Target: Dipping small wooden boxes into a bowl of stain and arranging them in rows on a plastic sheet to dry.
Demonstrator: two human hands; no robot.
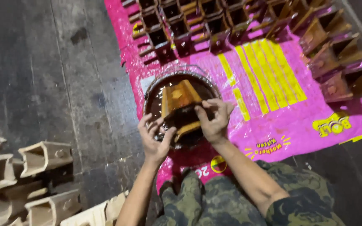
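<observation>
Over a round shallow basin of dark brown liquid [156, 97], seen from the head camera, both hands hold one small tapered wooden box, open at one end and wet with brown stain [180, 106]. The left hand [155, 140] has its grip clamped on the box's near-left corner, fingers curled against the wet wood. The right hand [214, 119] has its grip clamped on the box's right side, thumb on top and fingers wrapped round the edge. The box sits between the two grips, tilted, with its lower part within the basin's rim.

Beneath the basin, and spreading away from the grips to the right and beyond, lies a bright pink plastic sheet [273, 121] made of flattened packaging, printed with a block of yellow stripes beyond the right grip and with yellow lettering and a round yellow mark nearer the person. Beyond both grips, stained dark brown boxes [214, 23] stand in rows on the sheet. Left of the left grip and nearer the person, pale unstained wooden boxes [42, 157] lie on the dark floor [42, 62].
</observation>
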